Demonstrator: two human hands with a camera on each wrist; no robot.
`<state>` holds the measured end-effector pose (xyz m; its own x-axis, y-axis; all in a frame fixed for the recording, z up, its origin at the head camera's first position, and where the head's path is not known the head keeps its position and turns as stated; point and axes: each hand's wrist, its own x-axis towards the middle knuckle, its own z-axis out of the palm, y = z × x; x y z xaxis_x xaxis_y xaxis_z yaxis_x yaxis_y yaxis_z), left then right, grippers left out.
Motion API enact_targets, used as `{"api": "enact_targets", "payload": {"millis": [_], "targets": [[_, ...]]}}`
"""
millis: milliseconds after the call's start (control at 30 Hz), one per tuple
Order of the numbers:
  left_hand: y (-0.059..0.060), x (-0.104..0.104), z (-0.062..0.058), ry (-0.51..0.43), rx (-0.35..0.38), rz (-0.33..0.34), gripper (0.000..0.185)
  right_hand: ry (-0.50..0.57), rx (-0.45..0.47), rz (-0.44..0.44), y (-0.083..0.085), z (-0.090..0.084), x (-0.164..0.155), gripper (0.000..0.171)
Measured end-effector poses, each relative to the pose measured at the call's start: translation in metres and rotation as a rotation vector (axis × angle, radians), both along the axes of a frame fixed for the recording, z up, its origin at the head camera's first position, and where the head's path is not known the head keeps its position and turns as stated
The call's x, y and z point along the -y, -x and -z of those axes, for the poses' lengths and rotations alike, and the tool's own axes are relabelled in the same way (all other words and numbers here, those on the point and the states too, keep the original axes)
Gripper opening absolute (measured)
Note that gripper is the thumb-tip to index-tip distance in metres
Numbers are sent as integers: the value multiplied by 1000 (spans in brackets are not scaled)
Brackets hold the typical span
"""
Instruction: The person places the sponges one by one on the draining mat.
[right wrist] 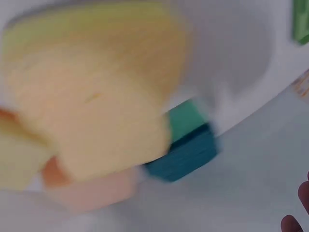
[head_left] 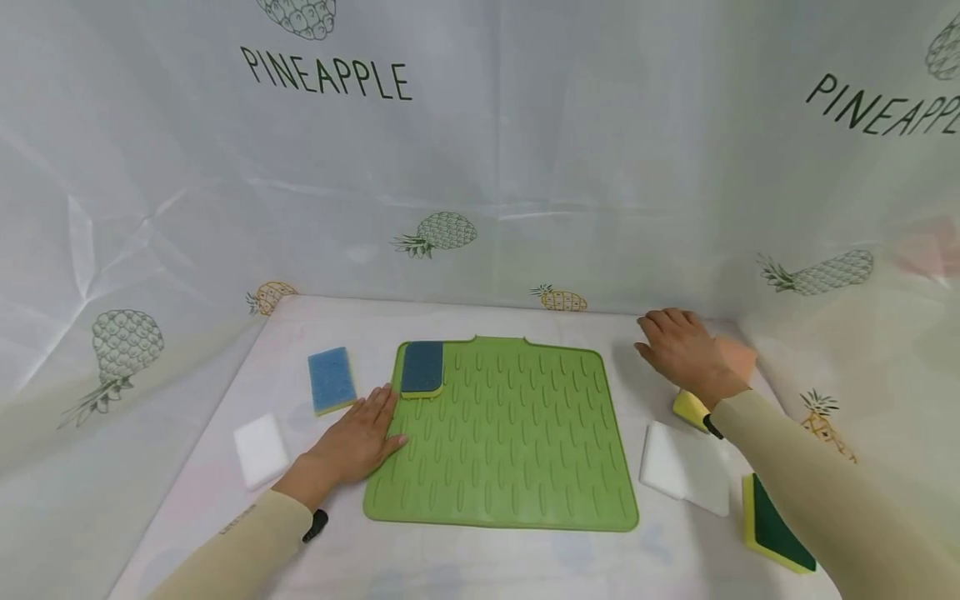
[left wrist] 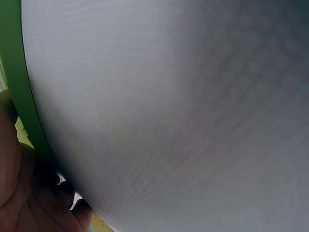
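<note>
My left hand [head_left: 356, 437] rests on the left edge of a green ridged mat [head_left: 510, 450], its fingers straight and thumb spread over the surface. Just beyond its fingertips, a dark blue and yellow sponge [head_left: 423, 367] lies in the mat's far left corner. My right hand [head_left: 682, 350] is at the far right of the table, over a group of sponges, with nothing seen in its grasp. Partly covered by that hand and wrist are an orange sponge [head_left: 737, 360] and a yellow sponge [head_left: 691, 409]. The right wrist view also shows a teal sponge [right wrist: 186, 145] beside the yellow one.
Left of the mat lie a light blue sponge [head_left: 332, 379] and a white sponge [head_left: 260, 450]. On the right are white sponges [head_left: 682, 467] and a dark green and yellow sponge [head_left: 776, 525], partly under the right sleeve. A pineapple-print curtain [head_left: 585, 167] hangs behind the table.
</note>
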<state>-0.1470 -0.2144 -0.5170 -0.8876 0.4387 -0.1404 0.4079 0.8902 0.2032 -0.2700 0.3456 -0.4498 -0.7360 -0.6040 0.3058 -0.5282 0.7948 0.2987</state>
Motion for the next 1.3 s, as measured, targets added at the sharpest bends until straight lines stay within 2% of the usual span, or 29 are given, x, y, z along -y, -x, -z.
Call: {"api": "enact_targets", "payload": {"millis": [133,267,600,767,933,1067,1167,1300], "targets": [[1,2,-2,-3,-8,1,79,-19,92,135,-4,4,-38,47],[1,4,-4,-2,-3,-1,79,-15,151,219,-8,12,-61,45],[1,4,-6,-17,12,-2,78,-10,203,317,-6,22,-70,44],[0,3,-5,-28,11,-4,77,64,266,392,-4,22,-67,59],[-1,2,-4,-27,15,-10,77,128,265,376,-1,19,-68,88],[0,3,-4,-37,12,-8,79,143,323,364,3,17,-74,104],[0,2,-1,-44,14,-7,80,134,368,359,7,16,-78,114],[-1,1,1,-32,24,-10,81,112,355,315,11,15,-78,119]]}}
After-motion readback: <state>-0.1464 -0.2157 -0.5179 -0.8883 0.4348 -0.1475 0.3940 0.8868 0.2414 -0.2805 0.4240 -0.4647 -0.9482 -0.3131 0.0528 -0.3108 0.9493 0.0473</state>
